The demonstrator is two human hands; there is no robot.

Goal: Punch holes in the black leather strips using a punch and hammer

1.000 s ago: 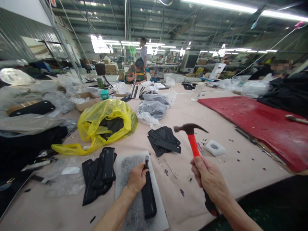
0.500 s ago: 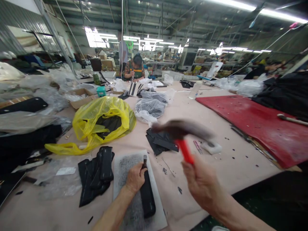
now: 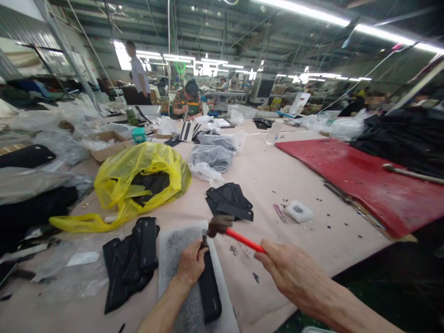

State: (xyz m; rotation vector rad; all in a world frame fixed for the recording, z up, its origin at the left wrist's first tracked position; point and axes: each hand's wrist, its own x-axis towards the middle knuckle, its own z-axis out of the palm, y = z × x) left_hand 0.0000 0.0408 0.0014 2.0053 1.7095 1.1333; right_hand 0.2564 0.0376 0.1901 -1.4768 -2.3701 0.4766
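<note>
Listing, lower centre of the frame: one black padded piece [image 3: 210, 296], lying lengthwise on a speckled white board [image 3: 171, 249], partway through being worked. Its upper end sits under a short metal tool, seemingly a punch [image 3: 204, 237]. Whether a mark has been made there cannot be told — the fingers cover the spot.

Further stock: one pile of black pieces [image 3: 125, 263] at lower left, beside the board; a second pile [image 3: 231, 201] near the centre, beyond it. Which pile is finished and which is waiting, the view does not settle. Small dark scraps [image 3: 233, 250] right of the board suggest some cutting already done; how much is left cannot be counted.

Left hand [image 3: 192, 262]: fingers curled tightly about the punch, holding it roughly upright; the padded piece lies directly beneath and to the right of this hand.

Right hand [image 3: 282, 261]: fingers wrapped around the red handle of a claw hammer [image 3: 243, 239], its head just beside the punch top — contact cannot be told. The padded piece lies left of this hand, apart from it.
</note>
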